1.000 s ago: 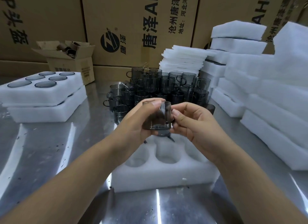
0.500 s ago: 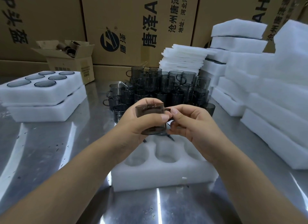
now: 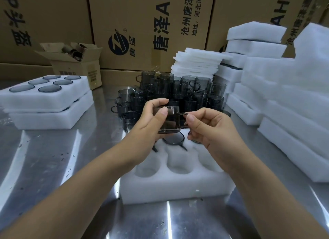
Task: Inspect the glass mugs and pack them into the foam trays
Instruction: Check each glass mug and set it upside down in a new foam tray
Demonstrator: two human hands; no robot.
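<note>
Head view looks down on both hands holding one glass mug [image 3: 171,121] just above the far row of a white foam tray [image 3: 176,187]; the left hand [image 3: 151,124] grips the mug's body, thumb laid across the near wall and fingers curled over the rim at the back; the right hand [image 3: 211,130] pinches the handle between thumb and forefinger, its other fingers loosely curled. The mug is short and straight-walled, of smoky grey see-through glass, held upright with its thick base down and its loop handle pointing right; light glints in thin streaks near the rim. The tray lies on the shiny metal surface [image 3: 53,158]; its three near wells are bare, and the dark rim of a packed mug [image 3: 173,140] shows in the far middle well; the far corner wells are mostly hidden by the hands. Behind stands a crowded cluster of like mugs [image 3: 178,91]; to the left sits a filled tray [image 3: 44,98] stacked on another; spare foam trays [image 3: 293,103] pile up on the right.
</note>
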